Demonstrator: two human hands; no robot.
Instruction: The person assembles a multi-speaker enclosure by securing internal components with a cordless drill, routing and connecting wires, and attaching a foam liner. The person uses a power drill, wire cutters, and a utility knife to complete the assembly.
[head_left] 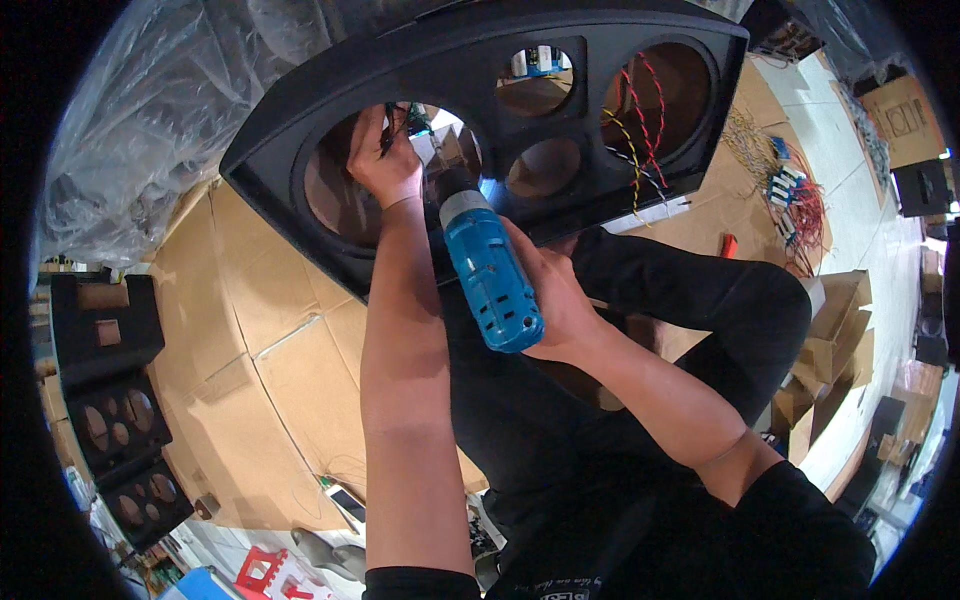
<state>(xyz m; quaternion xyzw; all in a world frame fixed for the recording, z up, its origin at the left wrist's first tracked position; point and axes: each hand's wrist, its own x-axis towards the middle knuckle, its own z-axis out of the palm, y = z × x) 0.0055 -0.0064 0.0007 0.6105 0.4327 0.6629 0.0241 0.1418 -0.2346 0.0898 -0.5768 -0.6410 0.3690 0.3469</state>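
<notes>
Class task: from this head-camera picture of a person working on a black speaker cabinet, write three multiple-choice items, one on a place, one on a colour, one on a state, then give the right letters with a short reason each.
1. Where is the left hand?
A. flat on the cardboard
B. at the large round opening of the black speaker cabinet
C. on the person's knee

2. What colour is the body of the power drill?
A. blue
B. yellow
C. green

3. How is the drill held?
A. lying loose on the floor
B. gripped in the right hand, nose toward the cabinet
C. hanging from a cord

Answers:
1 B: the fingers pinch dark wires at the opening's rim.
2 A: its casing is bright blue with a grey collar.
3 B: the right hand wraps the handle and the tip points into the opening.
</notes>
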